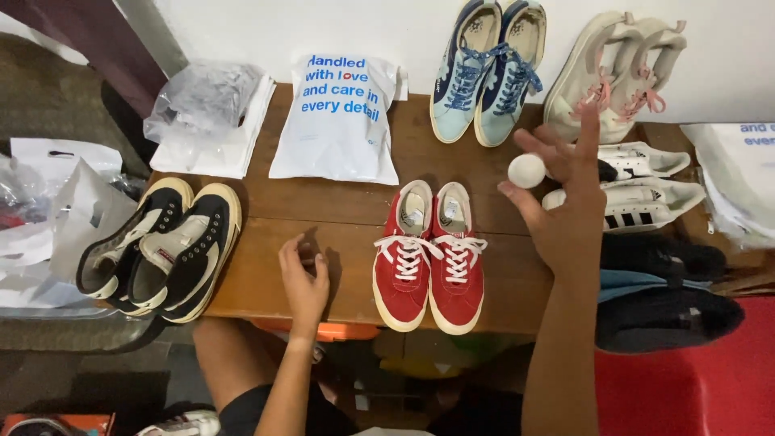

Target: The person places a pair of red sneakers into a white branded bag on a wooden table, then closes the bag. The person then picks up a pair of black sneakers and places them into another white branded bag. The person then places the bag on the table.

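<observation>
My right hand (565, 202) is raised above the wooden table (339, 210), palm toward me, pinching a small white ball (526, 170) between thumb and fingertips. A pair of red sneakers with white laces (429, 258) stands on the table just left of that hand. My left hand (303, 278) rests on the table left of the red pair, fingers loosely curled with nothing in them. A white printed plastic mailer bag (339, 121) lies flat behind it.
Black-and-cream sneakers (161, 246) sit at the table's left end. Blue sneakers (487, 69) and beige-pink ones (617, 73) lean on the wall. White striped sneakers (638, 190) and dark shoes (662, 282) lie at right. Plastic bags (214, 121) lie at back left.
</observation>
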